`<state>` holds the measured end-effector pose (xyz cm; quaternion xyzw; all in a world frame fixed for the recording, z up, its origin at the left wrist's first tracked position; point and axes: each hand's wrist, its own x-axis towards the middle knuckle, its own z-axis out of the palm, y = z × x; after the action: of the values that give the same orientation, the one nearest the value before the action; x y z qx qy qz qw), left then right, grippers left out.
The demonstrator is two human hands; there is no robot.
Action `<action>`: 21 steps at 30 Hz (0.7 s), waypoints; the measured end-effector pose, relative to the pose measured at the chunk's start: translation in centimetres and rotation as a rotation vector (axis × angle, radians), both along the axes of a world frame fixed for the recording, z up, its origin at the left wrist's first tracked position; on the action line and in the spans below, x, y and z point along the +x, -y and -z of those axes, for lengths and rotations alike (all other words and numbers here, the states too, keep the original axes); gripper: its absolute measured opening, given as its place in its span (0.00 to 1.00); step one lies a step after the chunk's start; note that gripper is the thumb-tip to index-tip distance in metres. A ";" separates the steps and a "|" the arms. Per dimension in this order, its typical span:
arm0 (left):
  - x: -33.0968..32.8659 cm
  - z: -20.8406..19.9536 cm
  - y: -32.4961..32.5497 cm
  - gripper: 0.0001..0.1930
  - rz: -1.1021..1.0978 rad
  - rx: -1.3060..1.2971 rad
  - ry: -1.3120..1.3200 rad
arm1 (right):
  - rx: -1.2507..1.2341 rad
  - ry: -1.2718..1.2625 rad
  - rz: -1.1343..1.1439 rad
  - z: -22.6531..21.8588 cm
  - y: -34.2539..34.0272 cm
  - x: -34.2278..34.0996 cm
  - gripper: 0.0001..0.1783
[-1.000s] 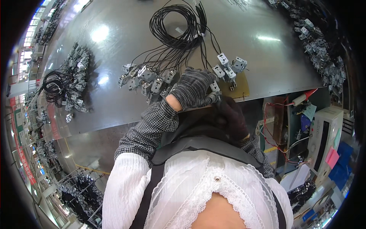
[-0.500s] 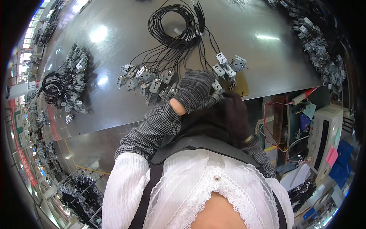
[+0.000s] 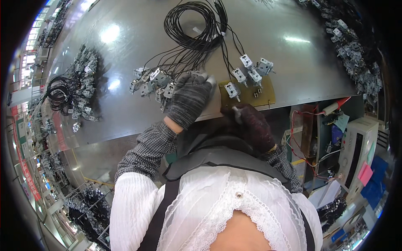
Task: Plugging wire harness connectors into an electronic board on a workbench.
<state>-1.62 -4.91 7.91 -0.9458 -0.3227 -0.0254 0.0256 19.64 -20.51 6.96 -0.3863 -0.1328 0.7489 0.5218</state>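
My left hand [image 3: 190, 98], in a grey striped glove, reaches over the right side of a cluster of small grey metal box-shaped parts [image 3: 159, 78] with black cables. Its fingers are curled, and whatever lies under them is hidden. My right hand [image 3: 253, 125], in a dark maroon glove, is closed at the table's front edge. A small pale tip shows at its fingers, too small to name. Just beyond it, one metal box part [image 3: 231, 90] lies on a yellowish-brown plate [image 3: 264, 95]. Several similar parts [image 3: 253, 76] sit at the plate's far side, with cables running from them.
A coil of black cable [image 3: 190, 39] lies farther back on the metal table [image 3: 130, 113]. Bundles of cabled parts rest at the left [image 3: 83, 83] and far right [image 3: 349, 54]. Right of me are red wires [image 3: 293, 138] and a pale equipment box [image 3: 356, 146].
My left hand has moved left, away from the plate, onto the cluster. One metal box part now lies uncovered on the plate. My right hand has shifted slightly, its fingers curled inward.
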 end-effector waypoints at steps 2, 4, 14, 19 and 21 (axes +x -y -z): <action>1.1 0.0 0.2 0.23 -0.010 -0.100 0.196 | 0.146 0.216 -0.098 0.6 -0.6 -0.1 0.24; 1.6 0.8 0.1 0.23 0.013 -0.100 0.246 | 0.128 0.100 0.056 0.6 -1.4 -0.5 0.24; 4.6 -1.1 -0.4 0.20 -0.053 -0.479 0.350 | 0.213 0.435 0.342 0.5 -3.4 3.7 0.22; 4.5 -0.7 -0.6 0.21 -0.002 -0.515 0.406 | 0.088 0.922 0.125 -1.8 -3.1 3.2 0.15; 4.5 -0.5 -0.6 0.21 0.012 -0.502 0.398 | 0.100 0.941 0.093 -2.4 -2.4 2.9 0.15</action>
<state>2.92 -4.35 8.41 -0.9009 -0.3120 -0.1297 -0.2725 22.51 -18.09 9.41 -0.6635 -0.3734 0.4611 0.4558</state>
